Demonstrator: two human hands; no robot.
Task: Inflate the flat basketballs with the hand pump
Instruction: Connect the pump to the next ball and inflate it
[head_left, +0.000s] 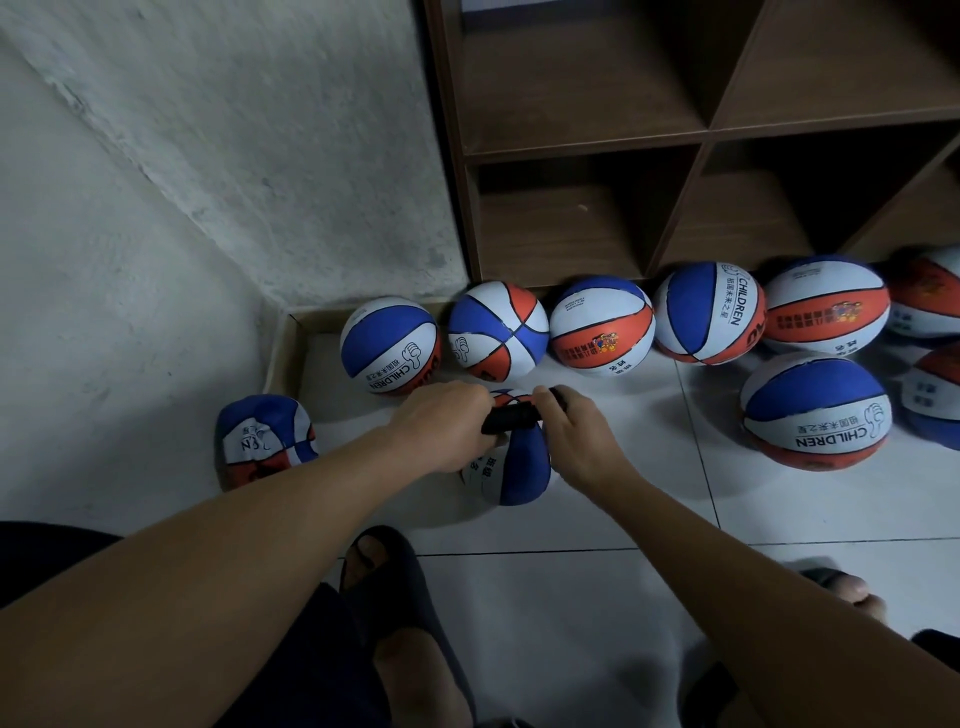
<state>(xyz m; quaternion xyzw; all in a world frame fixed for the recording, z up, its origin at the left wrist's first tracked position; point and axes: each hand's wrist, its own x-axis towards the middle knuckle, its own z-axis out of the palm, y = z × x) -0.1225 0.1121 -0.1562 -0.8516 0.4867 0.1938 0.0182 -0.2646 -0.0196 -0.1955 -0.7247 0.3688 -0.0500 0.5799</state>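
Blue, white and orange rubber basketball (511, 467) on the pale tiled floor (597, 597), directly under both hands | short black hand pump (511, 417) lies crosswise above it | left hand (447, 423) curled round the pump's left end | right hand (574, 434) grips its right end | crumpled flat blue-white-orange ball (265, 441) well left by the wall.

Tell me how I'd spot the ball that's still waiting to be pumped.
Start at the grey wall on the left and look down to its foot. There sits the crumpled ball, left of the cardboard tray and apart from the others. Unlike the round balls, it is caved in and wrinkled.
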